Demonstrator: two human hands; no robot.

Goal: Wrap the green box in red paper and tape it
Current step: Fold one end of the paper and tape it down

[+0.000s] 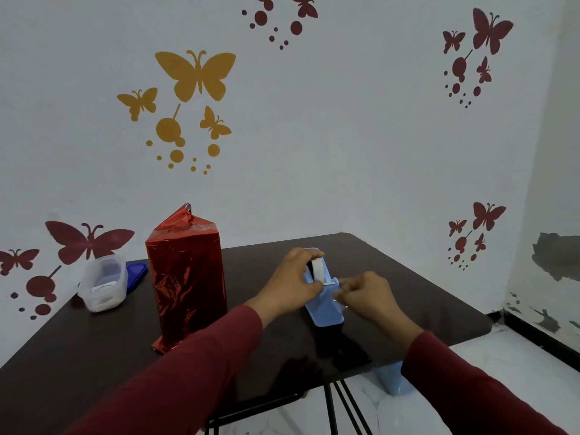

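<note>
The box stands upright on the dark table, left of centre, fully covered in shiny red paper with a crumpled peak at its top; no green shows. A light blue tape dispenser with a white tape roll sits right of it. My left hand grips the dispenser around the roll. My right hand pinches the tape end at the dispenser's cutter.
A clear plastic container lies tilted at the table's back left, with a blue lid behind it. The table's right edge and front corner are close to my right arm. White floor and black table legs show below.
</note>
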